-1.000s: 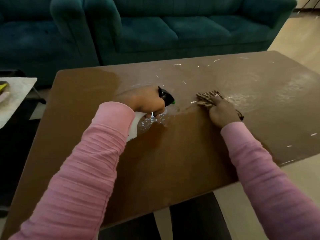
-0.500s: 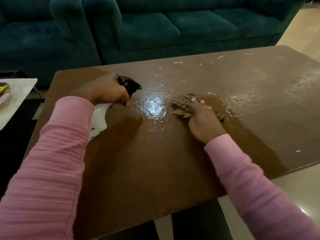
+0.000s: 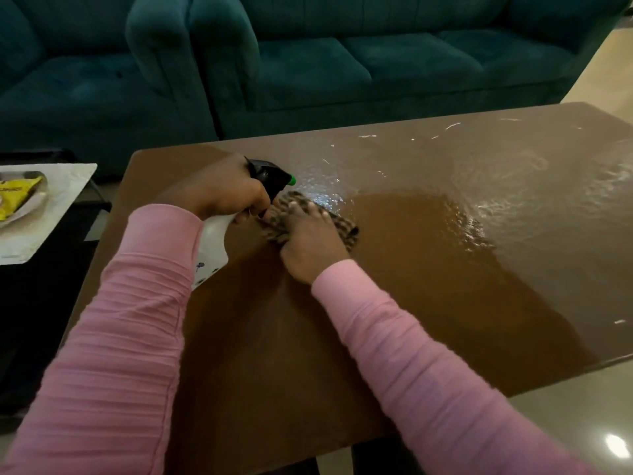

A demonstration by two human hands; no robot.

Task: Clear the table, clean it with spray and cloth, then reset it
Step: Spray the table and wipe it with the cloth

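Observation:
My left hand (image 3: 219,190) grips a white spray bottle (image 3: 214,248) by its black trigger head with a green nozzle tip, held low over the brown table (image 3: 428,269). Right beside it, my right hand (image 3: 310,241) presses a brown patterned cloth (image 3: 346,228) flat on the tabletop. The cloth touches the bottle's head. Wet sheen and small white specks cover the table's far and right part.
A teal sofa (image 3: 342,63) runs along the far side of the table. At the left stands a small white side table (image 3: 51,214) carrying a dish with a yellow packet (image 3: 13,197). Pale floor shows at the right and near right.
My right hand has slid the cloth leftward across the wet patch until it meets the spray bottle. The left hand still holds the bottle, which stayed near the table's left part.

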